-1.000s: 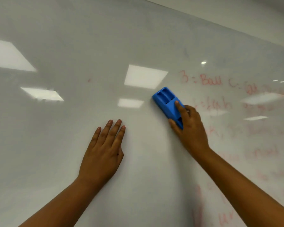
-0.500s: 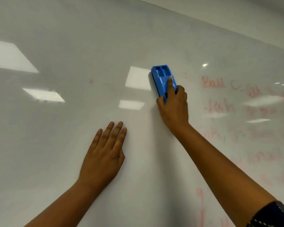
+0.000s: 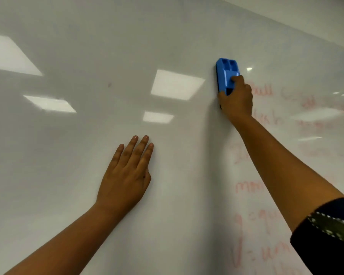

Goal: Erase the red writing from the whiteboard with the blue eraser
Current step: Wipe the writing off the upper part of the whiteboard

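The right hand (image 3: 236, 98) grips the blue eraser (image 3: 226, 76) and has carried it up the whiteboard (image 3: 87, 46) over the last second, wiping away the "3" that stood left of "Ball". The eraser now sits pressed to the board just left of the red writing (image 3: 264, 90). Most lines right of and below the eraser remain, so the job looks far from finished. The left hand (image 3: 125, 175) stays flat and open on the board, below and left of the eraser.
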Demonstrator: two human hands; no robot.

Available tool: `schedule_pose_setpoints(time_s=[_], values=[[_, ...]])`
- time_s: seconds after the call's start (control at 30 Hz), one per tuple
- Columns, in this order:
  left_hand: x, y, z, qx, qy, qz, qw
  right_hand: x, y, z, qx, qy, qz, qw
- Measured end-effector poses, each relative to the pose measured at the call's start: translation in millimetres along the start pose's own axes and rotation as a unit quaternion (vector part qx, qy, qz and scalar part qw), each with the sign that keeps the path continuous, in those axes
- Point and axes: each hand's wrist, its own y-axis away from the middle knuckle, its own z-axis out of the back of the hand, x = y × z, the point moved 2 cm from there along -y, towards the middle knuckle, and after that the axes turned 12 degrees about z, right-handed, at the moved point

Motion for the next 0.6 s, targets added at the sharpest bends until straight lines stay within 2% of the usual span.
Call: schedule_pose_setpoints(time_s=[0.13,0.27,0.37,0.53,0.6], values=[[-0.4,2.2,-2.0,0.009,-0.002,0.003,1.000,51.3,49.4,-24.9,0.047,-0.036,0.153,0.986],[-0.2,0.7,-1.7,0.005,-0.002,0.001,1.000,50.5,96.5,-29.2,0.083,-0.020,0.246,0.965],[-0.5,1.5,-1.1,0.006,-0.001,0.000,1.000,22.8,86.7,-13.3,0.089,-0.015,0.226,0.970],[-0.8,2.9,-1.6,0.002,0.000,0.000,1.000,-19.7,49.9,10.3,0.024,-0.028,0.081,0.996],[-0.7,2.7,-1.0,0.001,-0.005,0.003,1.000,-21.3,48.5,8.3,0.012,-0.041,0.054,0.998]])
